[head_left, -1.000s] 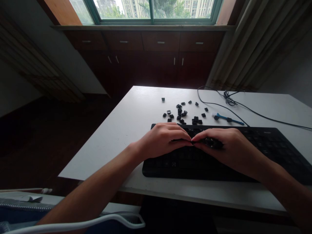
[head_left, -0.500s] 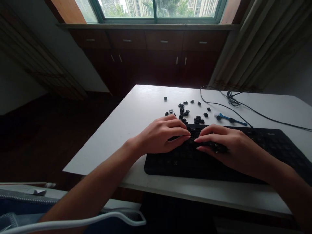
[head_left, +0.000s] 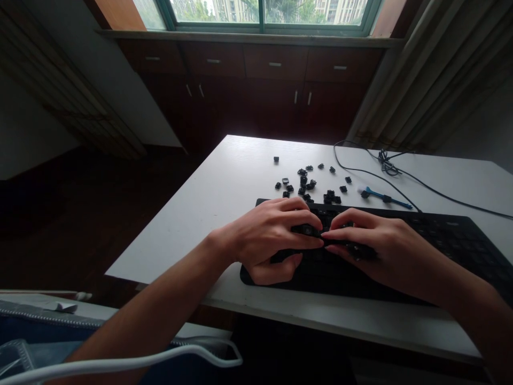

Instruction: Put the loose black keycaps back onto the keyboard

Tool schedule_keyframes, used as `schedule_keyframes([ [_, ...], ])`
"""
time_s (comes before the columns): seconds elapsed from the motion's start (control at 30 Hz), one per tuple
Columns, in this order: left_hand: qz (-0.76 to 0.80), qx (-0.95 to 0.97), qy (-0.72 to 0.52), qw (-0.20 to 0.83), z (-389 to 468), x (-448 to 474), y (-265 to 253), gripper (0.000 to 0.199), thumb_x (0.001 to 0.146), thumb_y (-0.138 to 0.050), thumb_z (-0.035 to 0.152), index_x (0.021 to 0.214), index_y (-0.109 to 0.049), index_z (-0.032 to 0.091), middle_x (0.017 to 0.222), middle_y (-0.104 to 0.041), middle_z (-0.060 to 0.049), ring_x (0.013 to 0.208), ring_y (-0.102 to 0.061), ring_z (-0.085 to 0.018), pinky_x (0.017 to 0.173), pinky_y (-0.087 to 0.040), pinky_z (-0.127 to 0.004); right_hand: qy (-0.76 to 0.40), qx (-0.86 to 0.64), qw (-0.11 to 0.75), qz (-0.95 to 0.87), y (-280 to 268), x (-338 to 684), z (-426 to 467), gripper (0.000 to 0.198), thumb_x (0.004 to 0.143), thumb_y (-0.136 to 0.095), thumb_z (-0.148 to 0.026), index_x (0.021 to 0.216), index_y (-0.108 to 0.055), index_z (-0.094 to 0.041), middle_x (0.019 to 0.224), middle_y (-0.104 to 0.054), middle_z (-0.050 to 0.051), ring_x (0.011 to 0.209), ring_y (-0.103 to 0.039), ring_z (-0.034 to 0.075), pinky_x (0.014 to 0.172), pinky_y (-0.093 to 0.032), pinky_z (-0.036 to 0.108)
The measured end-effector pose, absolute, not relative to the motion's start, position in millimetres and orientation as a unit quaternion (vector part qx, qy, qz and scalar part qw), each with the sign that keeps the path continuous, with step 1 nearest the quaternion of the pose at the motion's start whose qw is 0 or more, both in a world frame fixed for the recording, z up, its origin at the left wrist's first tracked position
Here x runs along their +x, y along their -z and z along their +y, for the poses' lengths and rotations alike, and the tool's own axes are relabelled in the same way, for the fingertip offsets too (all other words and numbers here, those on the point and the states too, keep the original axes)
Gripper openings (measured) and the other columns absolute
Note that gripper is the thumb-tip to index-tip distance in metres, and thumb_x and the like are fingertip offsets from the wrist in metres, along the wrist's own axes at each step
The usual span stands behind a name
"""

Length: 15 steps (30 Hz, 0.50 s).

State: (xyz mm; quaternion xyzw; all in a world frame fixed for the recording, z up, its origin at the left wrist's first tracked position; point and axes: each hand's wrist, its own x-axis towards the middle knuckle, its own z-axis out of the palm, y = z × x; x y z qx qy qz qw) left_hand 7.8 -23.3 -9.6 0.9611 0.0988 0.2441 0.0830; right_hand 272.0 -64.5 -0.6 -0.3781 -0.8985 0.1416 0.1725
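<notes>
A black keyboard (head_left: 401, 283) lies on the white table, with both hands over its left half. My left hand (head_left: 276, 235) is open, its thumb apart from the fingers, and its index fingertip touches the keys close to my right fingertips. My right hand (head_left: 372, 235) pinches thumb and index finger together low over the keys; whatever is between them is too dark and small to make out. Just behind the keyboard, several loose black keycaps (head_left: 303, 181) are scattered, with a small cluster (head_left: 331, 196) near its back edge.
A blue tool (head_left: 395, 201) with dark pieces by it lies behind the keyboard. The keyboard's black cable (head_left: 388, 163) runs bundled across the white table (head_left: 192, 214). A white curved bar (head_left: 120, 365) is at the lower left. Brown cabinets (head_left: 248, 96) stand beyond under a window.
My left thumb has swung away from its fingers, down toward the near edge, and the left fingers have spread and moved slightly right. My right hand keeps nearly the same pinch. The view shifted a little.
</notes>
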Motion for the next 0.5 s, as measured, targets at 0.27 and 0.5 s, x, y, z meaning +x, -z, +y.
schedule_keyframes([
  [0.27,0.1,0.96,-0.241,0.096,-23.4,8.4,10.2,0.042,0.073,-0.057,0.02,0.113,-0.07,0.021,0.123,-0.066,-0.01,0.105,-0.059,-0.028,0.086,-0.056,-0.044,-0.14,-0.392,0.172,-0.893,2.3,269.0,-64.7,0.02,0.093,-0.063,-0.034,0.111,-0.072,-0.029,0.111,-0.068,0.004,0.072,-0.068,0.015,0.067,-0.054,0.029],
  [0.5,0.11,0.96,-0.237,0.095,-24.7,9.6,8.8,0.043,0.073,-0.058,0.02,0.115,-0.068,0.022,0.122,-0.066,-0.009,0.104,-0.06,-0.028,0.084,-0.057,-0.043,-0.146,-0.383,0.178,-0.895,1.1,269.0,-65.0,0.014,0.095,-0.06,-0.03,0.102,-0.072,-0.025,0.109,-0.068,0.005,0.073,-0.067,0.015,0.065,-0.052,0.029],
])
